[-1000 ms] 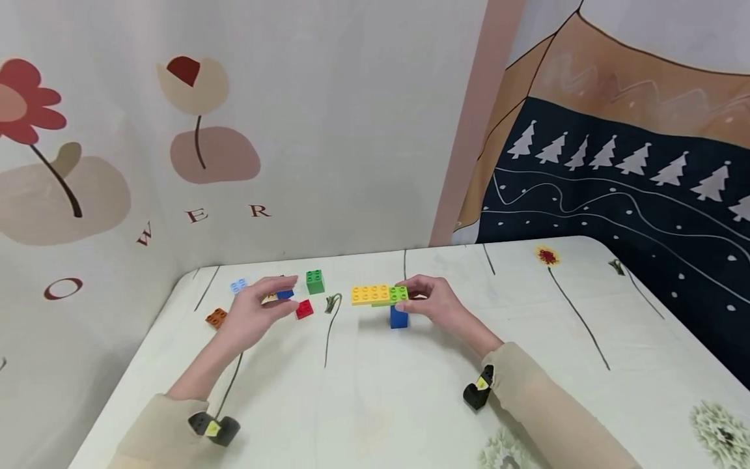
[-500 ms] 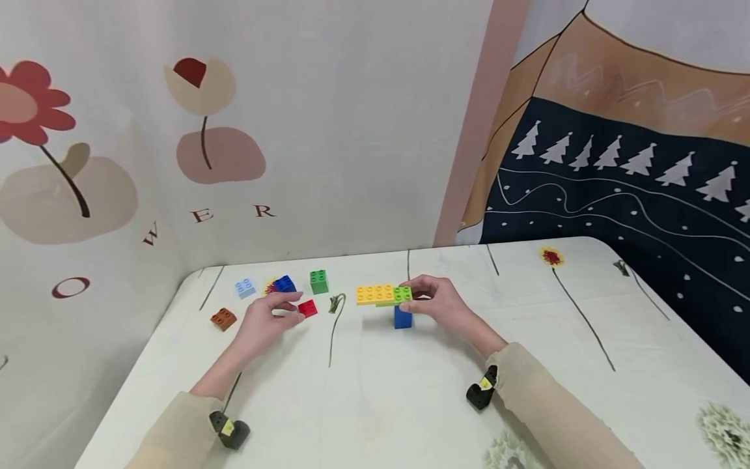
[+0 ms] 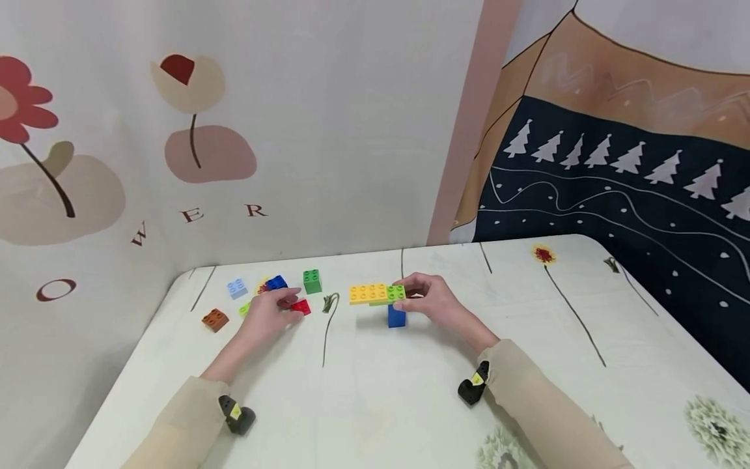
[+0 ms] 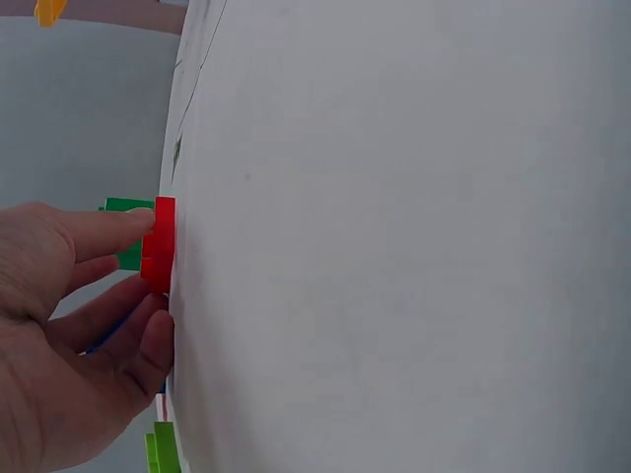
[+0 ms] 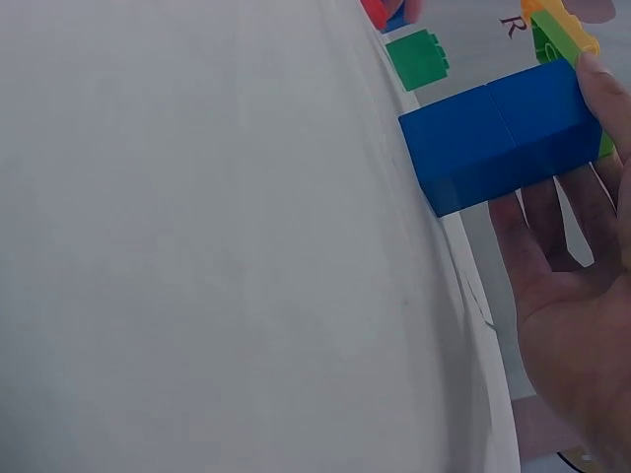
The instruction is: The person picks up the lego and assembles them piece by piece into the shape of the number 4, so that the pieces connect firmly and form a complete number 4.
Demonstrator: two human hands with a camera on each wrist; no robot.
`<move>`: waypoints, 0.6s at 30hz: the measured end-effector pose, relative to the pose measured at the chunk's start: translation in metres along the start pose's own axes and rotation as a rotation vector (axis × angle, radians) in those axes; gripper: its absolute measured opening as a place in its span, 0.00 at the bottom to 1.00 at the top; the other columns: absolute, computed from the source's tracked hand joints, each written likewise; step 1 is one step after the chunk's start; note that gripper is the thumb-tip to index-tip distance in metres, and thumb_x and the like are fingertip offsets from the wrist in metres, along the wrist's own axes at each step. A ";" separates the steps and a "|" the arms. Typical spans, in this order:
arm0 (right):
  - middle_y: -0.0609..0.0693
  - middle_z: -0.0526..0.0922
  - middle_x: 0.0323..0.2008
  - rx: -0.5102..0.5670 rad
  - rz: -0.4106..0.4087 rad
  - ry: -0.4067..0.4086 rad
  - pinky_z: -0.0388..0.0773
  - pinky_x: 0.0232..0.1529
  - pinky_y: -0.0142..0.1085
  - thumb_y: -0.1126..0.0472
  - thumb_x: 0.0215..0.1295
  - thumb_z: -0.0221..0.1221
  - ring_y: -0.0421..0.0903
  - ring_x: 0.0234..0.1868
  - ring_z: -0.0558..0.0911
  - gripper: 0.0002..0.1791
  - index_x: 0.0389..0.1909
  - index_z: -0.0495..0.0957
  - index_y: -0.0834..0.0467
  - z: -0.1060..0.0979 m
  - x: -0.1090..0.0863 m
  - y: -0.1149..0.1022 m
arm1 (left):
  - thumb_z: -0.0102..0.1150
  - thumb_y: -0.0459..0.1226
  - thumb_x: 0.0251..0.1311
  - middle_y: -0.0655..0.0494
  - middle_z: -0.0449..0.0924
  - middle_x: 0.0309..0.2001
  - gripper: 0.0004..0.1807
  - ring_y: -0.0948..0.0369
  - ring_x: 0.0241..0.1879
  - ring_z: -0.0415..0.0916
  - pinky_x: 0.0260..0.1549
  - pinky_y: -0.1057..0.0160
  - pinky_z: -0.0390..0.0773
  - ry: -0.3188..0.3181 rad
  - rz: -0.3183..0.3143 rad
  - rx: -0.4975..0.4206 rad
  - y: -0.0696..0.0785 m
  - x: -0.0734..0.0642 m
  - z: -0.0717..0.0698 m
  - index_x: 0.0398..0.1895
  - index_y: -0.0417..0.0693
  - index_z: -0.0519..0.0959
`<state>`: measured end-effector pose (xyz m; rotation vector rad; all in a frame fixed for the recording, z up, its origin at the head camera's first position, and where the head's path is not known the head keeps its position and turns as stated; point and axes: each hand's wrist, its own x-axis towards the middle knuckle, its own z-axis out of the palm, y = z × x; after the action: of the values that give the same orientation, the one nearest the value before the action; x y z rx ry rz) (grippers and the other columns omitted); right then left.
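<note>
In the head view my left hand [image 3: 271, 319] reaches down to a flat red toy brick [image 3: 301, 307] on the table. The left wrist view has the thumb at one end of this red brick [image 4: 162, 246] and fingertips at the other, pinching it. My right hand [image 3: 436, 303] grips the top of a brick build with thumb and fingers. Two stacked blue bricks [image 5: 503, 138] form its upright column. On top, a light green brick [image 3: 396, 293] carries a yellow brick [image 3: 368, 294] that juts out to the left.
Beyond the left hand lie a green brick [image 3: 312, 281], a dark blue brick [image 3: 276, 283] and a light blue brick [image 3: 237, 288]. An orange-brown brick [image 3: 215, 320] and a partly hidden lime brick [image 3: 244, 309] are left of it. A patterned cloth [image 3: 351, 404] covers the table.
My left hand has moved right and down onto the red brick, its fingers closing around it. The lime brick has come into sight. My right hand keeps its grip on the build.
</note>
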<state>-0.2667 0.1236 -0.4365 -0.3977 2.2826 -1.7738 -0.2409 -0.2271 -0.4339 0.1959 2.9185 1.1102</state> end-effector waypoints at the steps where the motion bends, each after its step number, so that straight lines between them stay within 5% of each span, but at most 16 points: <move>1: 0.54 0.84 0.47 -0.003 -0.005 -0.001 0.80 0.43 0.33 0.65 0.61 0.72 0.49 0.47 0.82 0.22 0.55 0.82 0.63 0.000 0.001 0.000 | 0.68 0.28 0.62 0.37 0.82 0.55 0.27 0.44 0.53 0.79 0.55 0.46 0.80 0.002 0.000 -0.003 0.000 0.001 0.000 0.65 0.33 0.76; 18: 0.55 0.84 0.48 0.010 0.006 -0.003 0.80 0.44 0.33 0.64 0.62 0.72 0.50 0.48 0.81 0.22 0.56 0.81 0.62 0.001 -0.002 0.000 | 0.68 0.28 0.62 0.39 0.82 0.53 0.22 0.46 0.50 0.78 0.52 0.48 0.81 0.009 -0.002 -0.017 -0.002 -0.001 0.002 0.61 0.35 0.80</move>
<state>-0.2648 0.1236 -0.4371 -0.3905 2.2696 -1.7800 -0.2403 -0.2270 -0.4369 0.1876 2.9158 1.1377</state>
